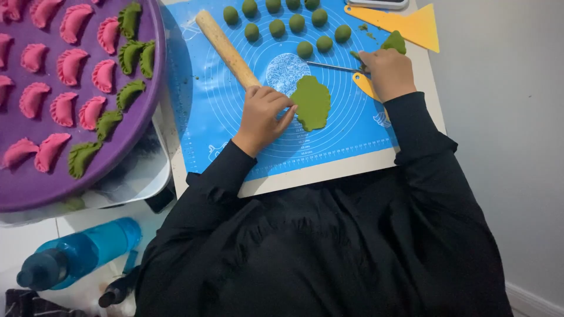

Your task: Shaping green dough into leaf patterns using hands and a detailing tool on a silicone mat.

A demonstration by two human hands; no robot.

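A flat green dough round (312,102) lies on the blue rolling mat (223,111). My left hand (264,117) rests on the mat with its fingertips touching the round's left edge, right beside the lower end of a wooden rolling pin (226,48). My right hand (386,71) is closed around a thin metal utensil (332,66) that points left over the mat, next to a small green dough lump (394,42). Several green dough balls (296,23) sit in rows along the mat's far side.
A large purple tray (138,123) at the left holds several pink and green crescent dumplings. A yellow scraper (411,24) lies at the far right of the board. A blue water bottle (76,253) lies on the floor at the lower left. A grey wall runs along the right.
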